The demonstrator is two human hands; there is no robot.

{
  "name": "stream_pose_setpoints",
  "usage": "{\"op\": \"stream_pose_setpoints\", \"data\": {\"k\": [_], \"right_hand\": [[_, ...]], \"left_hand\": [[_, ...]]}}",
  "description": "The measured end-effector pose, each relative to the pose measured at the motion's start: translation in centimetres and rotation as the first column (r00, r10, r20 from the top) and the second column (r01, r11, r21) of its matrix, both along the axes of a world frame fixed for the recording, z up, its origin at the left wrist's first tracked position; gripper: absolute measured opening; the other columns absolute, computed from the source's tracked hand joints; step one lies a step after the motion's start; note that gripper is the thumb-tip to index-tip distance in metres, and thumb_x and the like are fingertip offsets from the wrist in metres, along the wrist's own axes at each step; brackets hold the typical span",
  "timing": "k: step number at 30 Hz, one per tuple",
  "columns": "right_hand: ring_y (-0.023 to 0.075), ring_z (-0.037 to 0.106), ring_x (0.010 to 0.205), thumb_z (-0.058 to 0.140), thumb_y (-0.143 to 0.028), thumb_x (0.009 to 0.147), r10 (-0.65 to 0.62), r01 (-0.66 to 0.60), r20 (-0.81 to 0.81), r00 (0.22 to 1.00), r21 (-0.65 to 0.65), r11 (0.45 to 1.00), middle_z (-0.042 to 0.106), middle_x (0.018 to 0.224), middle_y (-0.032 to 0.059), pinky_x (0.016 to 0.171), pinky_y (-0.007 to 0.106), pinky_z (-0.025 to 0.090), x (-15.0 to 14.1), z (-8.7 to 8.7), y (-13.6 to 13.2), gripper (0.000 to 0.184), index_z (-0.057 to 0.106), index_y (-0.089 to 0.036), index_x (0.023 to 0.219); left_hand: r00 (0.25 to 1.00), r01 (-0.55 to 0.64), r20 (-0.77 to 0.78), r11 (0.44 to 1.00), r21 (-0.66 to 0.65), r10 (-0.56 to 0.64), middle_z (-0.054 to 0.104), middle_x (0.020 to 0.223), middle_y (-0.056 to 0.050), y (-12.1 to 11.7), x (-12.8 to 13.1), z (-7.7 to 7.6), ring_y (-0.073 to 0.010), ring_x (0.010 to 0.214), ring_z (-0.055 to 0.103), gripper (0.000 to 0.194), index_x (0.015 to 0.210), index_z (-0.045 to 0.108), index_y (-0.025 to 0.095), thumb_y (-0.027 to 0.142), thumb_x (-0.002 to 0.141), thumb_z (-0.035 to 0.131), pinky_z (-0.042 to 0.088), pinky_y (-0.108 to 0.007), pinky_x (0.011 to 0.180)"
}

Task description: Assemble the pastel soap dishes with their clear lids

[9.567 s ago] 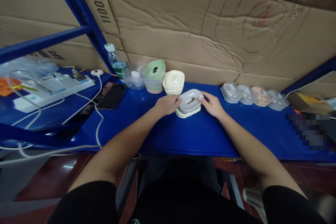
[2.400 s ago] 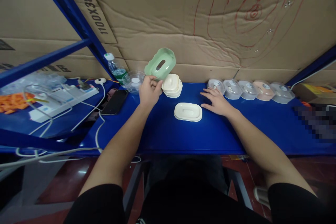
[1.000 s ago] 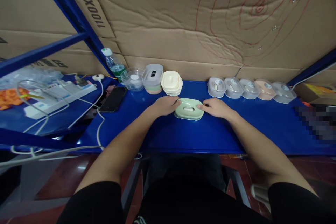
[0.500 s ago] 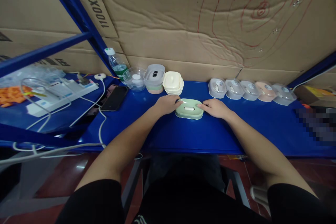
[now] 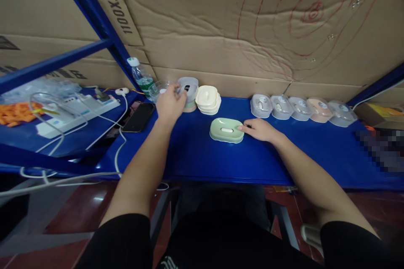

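Observation:
A light green oval dish (image 5: 227, 130) with a white bar in its middle lies on the blue table. My right hand (image 5: 259, 129) grips its right end, thumb on the rim and fingers at the side. Over at the back left, my left hand (image 5: 172, 103) is at a stack of similar dishes (image 5: 189, 84), grey on top with a dark slot and a pinkish one low down. Its thumb and fingers are apart at the stack's left side; whether they touch it I cannot tell. Beside that stack stand piled cream lids (image 5: 207, 97).
Several lidded oval boxes (image 5: 280, 106), mostly grey and one peach, line the back right. A clear round plastic container (image 5: 157, 89), a water bottle (image 5: 142, 77) and a black phone (image 5: 139, 117) are at the left. White cables (image 5: 117, 151) cross the table's left end.
My left hand has let go of the green dish and moved left and back to the stack. My right hand has stayed at the dish's right end.

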State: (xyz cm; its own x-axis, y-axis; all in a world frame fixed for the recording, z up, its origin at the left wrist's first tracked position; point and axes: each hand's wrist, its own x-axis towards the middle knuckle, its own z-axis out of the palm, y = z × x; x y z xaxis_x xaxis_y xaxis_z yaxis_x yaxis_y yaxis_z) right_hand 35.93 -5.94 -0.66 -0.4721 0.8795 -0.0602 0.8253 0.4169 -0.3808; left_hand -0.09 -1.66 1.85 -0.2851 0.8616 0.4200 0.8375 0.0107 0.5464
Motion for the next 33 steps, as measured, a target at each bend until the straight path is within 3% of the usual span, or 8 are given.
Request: {"op": "stream_pose_setpoints", "data": {"k": [2, 4, 7, 9, 16, 25, 33], "right_hand": [[0.0190, 0.059, 0.068, 0.040, -0.079, 0.101, 0.005, -0.005, -0.004, 1.000, -0.001, 1.000, 0.069, 0.075, 0.0051, 0.063, 0.032, 0.033, 0.0, 0.1, 0.0, 0.066, 0.059, -0.022, 0.073], [0.0189, 0.059, 0.069, 0.040, -0.078, 0.101, 0.015, -0.015, -0.009, 1.000, 0.000, 1.000, 0.069, 0.076, 0.0051, 0.063, 0.032, 0.033, 0.1, 0.1, -0.1, 0.065, 0.059, -0.022, 0.074], [0.0187, 0.059, 0.069, 0.040, -0.077, 0.102, 0.023, -0.023, -0.007, 1.000, 0.003, 1.000, 0.068, 0.075, 0.0047, 0.063, 0.032, 0.032, 0.1, 0.1, -0.1, 0.064, 0.058, -0.022, 0.073], [0.0186, 0.058, 0.069, 0.040, -0.077, 0.102, 0.020, -0.020, -0.007, 1.000, 0.002, 1.000, 0.068, 0.075, 0.0046, 0.063, 0.031, 0.031, 0.1, 0.1, -0.1, 0.064, 0.058, -0.022, 0.074], [0.0187, 0.058, 0.069, 0.038, -0.078, 0.102, 0.037, -0.037, -0.015, 0.999, 0.000, 0.999, 0.067, 0.075, 0.0045, 0.063, 0.031, 0.032, 0.2, 0.1, 0.0, 0.065, 0.056, -0.023, 0.074], [0.0186, 0.059, 0.068, 0.042, -0.075, 0.102, 0.042, -0.042, -0.022, 0.999, 0.013, 0.999, 0.068, 0.074, 0.0044, 0.062, 0.031, 0.032, 0.4, -0.2, 0.1, 0.063, 0.059, -0.022, 0.074], [0.0181, 0.057, 0.067, 0.040, -0.075, 0.103, 0.040, -0.040, -0.012, 0.999, 0.006, 0.999, 0.066, 0.074, 0.0038, 0.063, 0.031, 0.032, 0.3, -0.1, 0.0, 0.062, 0.055, -0.023, 0.072]], "left_hand": [[0.996, -0.088, -0.024, 0.996, 0.006, 0.088, 0.078, 0.109, -0.014, 0.3, -1.9, 0.3, -0.0361, 0.111, 0.071, 0.040, 0.133, 0.067, 0.021, 0.037, 0.098, 0.056, 0.052, -0.050, 0.100], [0.989, -0.140, -0.069, 0.987, -0.077, 0.135, 0.077, 0.117, -0.018, 0.7, -3.8, 0.4, -0.0413, 0.116, 0.069, 0.040, 0.129, 0.069, 0.020, 0.037, 0.095, 0.059, 0.051, -0.057, 0.101], [0.983, -0.149, -0.148, 0.947, -0.285, 0.110, 0.076, 0.120, -0.021, 1.3, -5.9, 0.0, -0.0452, 0.118, 0.069, 0.038, 0.120, 0.073, 0.019, 0.039, 0.088, 0.066, 0.051, -0.060, 0.101], [0.979, -0.143, -0.185, 0.932, -0.334, 0.084, 0.077, 0.119, -0.021, 1.6, -6.4, -0.3, -0.0448, 0.118, 0.069, 0.035, 0.114, 0.075, 0.019, 0.038, 0.086, 0.067, 0.052, -0.059, 0.101], [0.974, -0.149, -0.206, 0.955, -0.255, 0.097, 0.078, 0.111, -0.019, 1.5, -5.7, -0.6, -0.0431, 0.115, 0.070, 0.019, 0.095, 0.073, 0.022, 0.037, 0.089, 0.064, 0.054, -0.057, 0.099], [0.989, -0.150, -0.044, 0.975, -0.165, 0.144, 0.077, 0.108, -0.017, 1.5, -5.6, -0.4, -0.0419, 0.113, 0.070, 0.014, 0.090, 0.067, 0.023, 0.037, 0.086, 0.070, 0.054, -0.059, 0.099], [0.978, -0.195, 0.058, 0.979, -0.055, 0.198, 0.074, 0.096, -0.011, 1.2, -5.1, 0.3, -0.0350, 0.104, 0.070, 0.014, 0.096, 0.065, 0.024, 0.037, 0.092, 0.064, 0.054, -0.049, 0.095]]}}
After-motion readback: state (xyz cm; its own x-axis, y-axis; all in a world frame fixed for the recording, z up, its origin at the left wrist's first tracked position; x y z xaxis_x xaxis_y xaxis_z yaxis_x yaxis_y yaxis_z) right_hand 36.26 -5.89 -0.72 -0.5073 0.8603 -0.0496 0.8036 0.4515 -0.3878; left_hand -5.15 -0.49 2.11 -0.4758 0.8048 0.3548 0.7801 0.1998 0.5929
